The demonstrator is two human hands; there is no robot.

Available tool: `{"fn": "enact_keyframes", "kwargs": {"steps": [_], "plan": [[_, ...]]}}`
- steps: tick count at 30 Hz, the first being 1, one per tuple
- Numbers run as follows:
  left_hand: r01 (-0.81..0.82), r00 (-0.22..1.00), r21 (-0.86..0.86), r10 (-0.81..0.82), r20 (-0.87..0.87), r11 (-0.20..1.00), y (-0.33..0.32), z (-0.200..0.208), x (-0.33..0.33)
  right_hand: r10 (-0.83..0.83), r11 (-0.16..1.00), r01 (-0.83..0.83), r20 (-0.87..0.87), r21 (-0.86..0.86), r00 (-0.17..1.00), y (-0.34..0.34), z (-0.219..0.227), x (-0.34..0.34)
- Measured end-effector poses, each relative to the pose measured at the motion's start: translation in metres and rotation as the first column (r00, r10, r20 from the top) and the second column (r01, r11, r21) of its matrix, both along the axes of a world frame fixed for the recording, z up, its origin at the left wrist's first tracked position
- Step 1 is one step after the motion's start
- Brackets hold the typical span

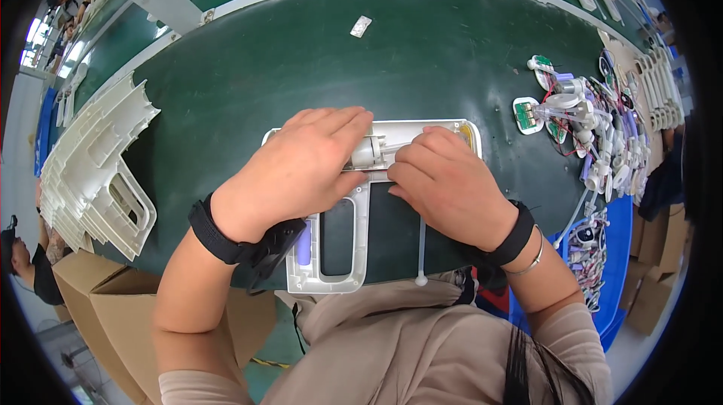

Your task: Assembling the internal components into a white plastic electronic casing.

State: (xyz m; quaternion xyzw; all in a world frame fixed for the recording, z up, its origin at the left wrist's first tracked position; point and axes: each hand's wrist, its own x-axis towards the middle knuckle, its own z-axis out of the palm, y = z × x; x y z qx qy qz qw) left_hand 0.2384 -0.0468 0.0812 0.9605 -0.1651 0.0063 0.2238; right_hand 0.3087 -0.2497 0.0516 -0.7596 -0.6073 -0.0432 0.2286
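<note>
A white plastic half-shell housing (343, 284) shaped like a gun, with a looped handle, lies open side up before me. A purple cylinder (303, 245) sits in its handle, and a motor-like cylinder (364, 152) rests in the barrel. My left hand (305, 156) lies over the barrel's left part, fingers stretched out and pressing down. Over the right part, my right hand (444, 179) has its fingers curled and pressed into the shell; its fingertips hide what they grip. Below it, a thin white tube (422, 251) with a ball end hangs toward the table's near edge.
Nested white shells (98, 172) stand at the left. Wired assemblies with green circuit boards (527, 114) are heaped at the right, above a blue bin (621, 254) of more parts. A small white piece (361, 26) lies far back. A cardboard box (113, 307) stands at lower left.
</note>
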Motion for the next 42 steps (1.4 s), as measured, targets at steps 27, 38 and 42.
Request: {"fn": "enact_keyframes", "kwargs": {"steps": [27, 38, 42], "plan": [[0.017, 0.995, -0.003, -0.017, 0.094, 1.000, 0.004, -0.014, -0.004, -0.004, 1.000, 0.004, -0.041, -0.006, 0.999, 0.006, 0.004, -0.007], [0.022, 0.995, -0.007, -0.021, 0.095, 1.000, 0.004, -0.017, -0.003, -0.039, 0.996, 0.040, 0.016, -0.083, 0.999, 0.008, 0.006, -0.008], [0.020, 0.998, 0.002, -0.020, 0.058, 1.000, 0.004, -0.013, -0.002, 0.027, 0.999, -0.026, 0.041, -0.046, 0.999, 0.005, 0.001, 0.000]]}}
